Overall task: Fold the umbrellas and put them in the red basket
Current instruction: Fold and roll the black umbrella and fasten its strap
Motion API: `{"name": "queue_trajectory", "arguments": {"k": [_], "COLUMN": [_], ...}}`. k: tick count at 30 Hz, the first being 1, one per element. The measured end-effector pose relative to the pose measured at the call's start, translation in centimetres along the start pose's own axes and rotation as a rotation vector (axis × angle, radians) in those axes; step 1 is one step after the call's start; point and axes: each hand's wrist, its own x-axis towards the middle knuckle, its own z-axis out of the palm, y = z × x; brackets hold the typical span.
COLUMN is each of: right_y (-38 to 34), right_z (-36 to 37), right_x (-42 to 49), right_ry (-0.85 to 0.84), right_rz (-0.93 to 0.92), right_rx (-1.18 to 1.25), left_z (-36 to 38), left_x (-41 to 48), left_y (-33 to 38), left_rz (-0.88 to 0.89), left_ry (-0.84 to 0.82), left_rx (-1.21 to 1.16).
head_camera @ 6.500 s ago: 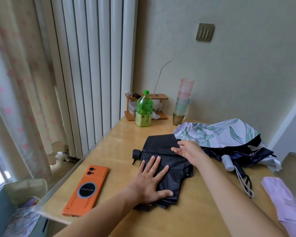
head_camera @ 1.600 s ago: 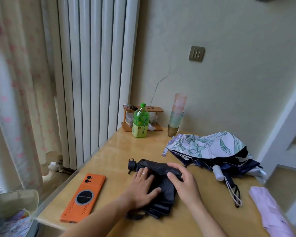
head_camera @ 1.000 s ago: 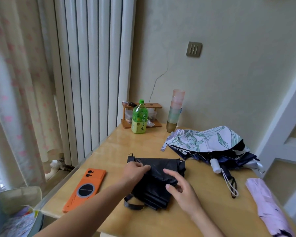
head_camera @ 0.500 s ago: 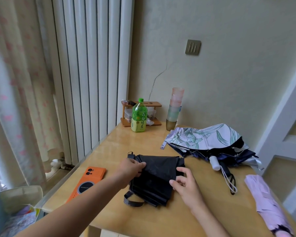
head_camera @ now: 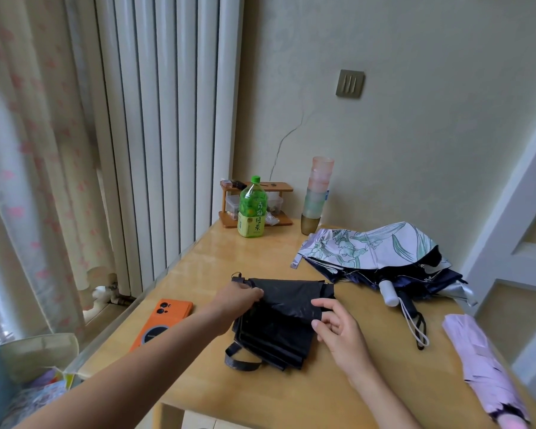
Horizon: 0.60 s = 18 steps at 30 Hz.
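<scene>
A black umbrella (head_camera: 279, 323) lies collapsed and partly flattened on the wooden table (head_camera: 338, 394), its strap trailing toward me. My left hand (head_camera: 235, 300) grips its canopy near the top end at the left. My right hand (head_camera: 334, 323) pinches the fabric's right edge between thumb and fingers. A floral white umbrella with dark lining (head_camera: 381, 258) lies unfolded at the back right, its white handle toward me. A pink folded umbrella (head_camera: 483, 370) lies at the table's right edge. No red basket is in view.
An orange phone (head_camera: 161, 323) lies near the table's left edge. A green tea bottle (head_camera: 252, 209), a small wooden rack (head_camera: 257, 199) and stacked plastic cups (head_camera: 317, 193) stand at the back by the wall. A radiator and curtain are on the left.
Since a second ago my right hand has shifted to the fabric's right edge and taken hold of it. My left hand has stayed gripping the umbrella's top end.
</scene>
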Motion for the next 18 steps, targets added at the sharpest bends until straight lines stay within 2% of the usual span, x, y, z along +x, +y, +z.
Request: {"name": "queue_trajectory", "arguments": {"k": [3, 11, 18], "right_y": [0.1, 0.5, -0.1], "right_z": [0.1, -0.2, 0.0], "right_x": [0.0, 0.2, -0.4], "right_ry": [0.006, 0.043, 0.073], "right_rz": [-0.002, 0.074, 0.165], "right_rx": [-0.008, -0.024, 0.044], "left_z": [0.0, -0.4, -0.5], "left_x": [-0.5, -1.0, -1.0], "left_y": [0.5, 1.0, 0.3], "left_rz": [0.022, -0.075, -0.133], "left_ry": [0.002, -0.042, -0.02], "left_rx": [-0.074, -0.114, -0.062]}}
